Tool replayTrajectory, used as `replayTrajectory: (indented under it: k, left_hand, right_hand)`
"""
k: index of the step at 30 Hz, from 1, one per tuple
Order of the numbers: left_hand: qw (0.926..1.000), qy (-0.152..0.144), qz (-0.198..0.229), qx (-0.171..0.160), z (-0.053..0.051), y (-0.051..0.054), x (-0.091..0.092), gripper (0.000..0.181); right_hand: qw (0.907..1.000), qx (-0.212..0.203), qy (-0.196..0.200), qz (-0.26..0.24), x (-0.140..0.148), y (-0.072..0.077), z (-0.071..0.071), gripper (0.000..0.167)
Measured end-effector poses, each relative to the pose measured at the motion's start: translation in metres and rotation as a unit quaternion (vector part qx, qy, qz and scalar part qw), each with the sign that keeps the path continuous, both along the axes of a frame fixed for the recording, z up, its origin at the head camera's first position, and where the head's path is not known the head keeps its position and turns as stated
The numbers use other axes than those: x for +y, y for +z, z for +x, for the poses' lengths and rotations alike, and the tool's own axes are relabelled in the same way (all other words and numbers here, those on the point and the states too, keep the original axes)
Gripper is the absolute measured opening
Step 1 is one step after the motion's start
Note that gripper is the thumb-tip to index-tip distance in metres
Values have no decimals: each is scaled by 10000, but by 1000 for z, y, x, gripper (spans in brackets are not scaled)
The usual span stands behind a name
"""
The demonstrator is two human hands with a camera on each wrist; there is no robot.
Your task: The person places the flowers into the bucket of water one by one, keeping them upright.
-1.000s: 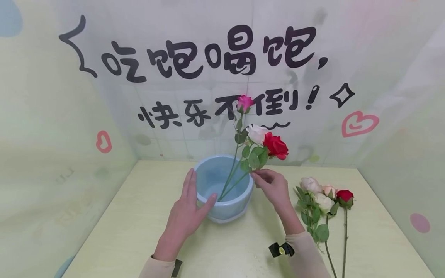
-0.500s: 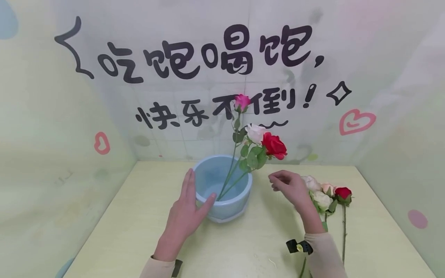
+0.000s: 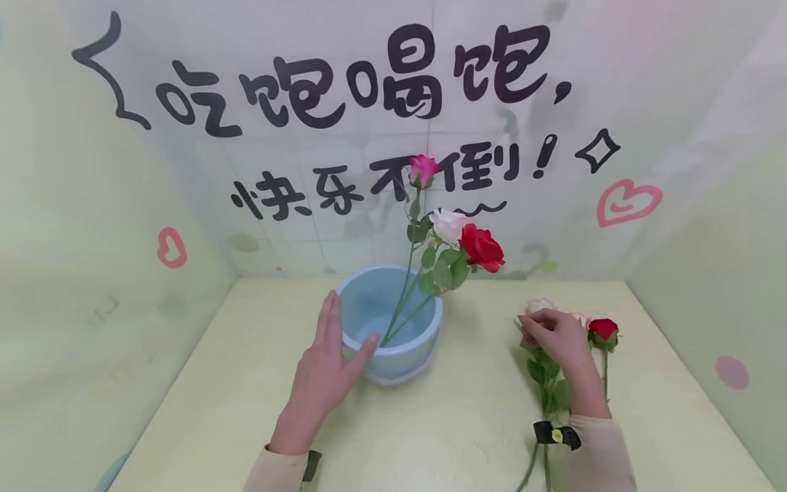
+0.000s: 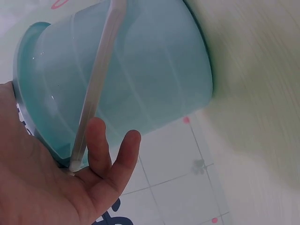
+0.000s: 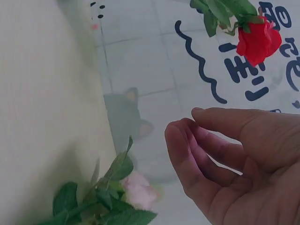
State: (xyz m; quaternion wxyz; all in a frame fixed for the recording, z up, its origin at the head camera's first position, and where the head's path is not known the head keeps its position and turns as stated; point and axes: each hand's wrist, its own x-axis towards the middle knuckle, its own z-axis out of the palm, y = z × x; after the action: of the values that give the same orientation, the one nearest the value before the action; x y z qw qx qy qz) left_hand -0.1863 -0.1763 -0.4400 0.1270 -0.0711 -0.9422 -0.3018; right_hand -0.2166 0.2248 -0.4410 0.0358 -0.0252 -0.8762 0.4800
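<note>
My left hand (image 3: 326,369) rests against the light blue bucket (image 3: 408,352), its fingers straight along the outer left side and its thumb at the front rim. In the left wrist view the bucket's pale handle (image 4: 96,86) passes beside two of the fingers. Inside lean stems bearing a magenta rose (image 3: 423,170), a whitish rose (image 3: 447,226) and a red rose (image 3: 482,247). Loosely bent, my right hand (image 3: 562,338) is above the loose flowers on the right. The right wrist view shows it holding nothing, with a pale pink rose (image 5: 139,191) below left.
Several loose roses lie at the right of the table (image 3: 227,383), among them a red one (image 3: 604,330); their stems run toward the front edge. Behind stands a backdrop with black lettering (image 3: 295,92), and patterned walls rise at both sides.
My right hand has left the flowers in the bucket and moved right, over the loose roses. My left hand has stayed at the bucket. The head view has shifted slightly.
</note>
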Motion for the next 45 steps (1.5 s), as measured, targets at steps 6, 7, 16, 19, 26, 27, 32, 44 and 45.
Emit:
replayTrajectory:
  k: [6,7,16,19,26,27,32,44,45]
  left_hand:
    - [10000,12,-29,50,-2,3,0,100]
    - [10000,16,-22,53,-2,3,0,100]
    - [10000,-24,51,-24,-1,0,2,99]
    - [10000,-40,54,-36,-1,-1,2,98]
    - [9999,-62,89,-69,-1,-1,2,99]
    - [9999,-57,82,-77,-1,-1,2,99]
    - [9999,-59,89,-65,-1,0,1,99]
    - [10000,-81,16,-17,-2,0,1,98]
    - [10000,-85,22,-25,-1,-1,1,98]
  right_hand:
    - [9966,-356,-19,740,24,-6,6,34]
    - [9960,-436,-1,774,26,-7,6,34]
    - [9916,-762,-84,1043,39,-20,10,29]
    - [9911,-863,-50,1015,40,-22,11,27]
    - [9893,-1014,17,1045,40,-28,10,25]
    - [9889,-1017,26,1085,40,-28,10,25]
    - [9869,-915,85,1329,35,-32,7,24]
    - [9816,-631,-293,1781,23,-44,5,25]
    - [9806,-633,-370,1816,22,-46,6,24]
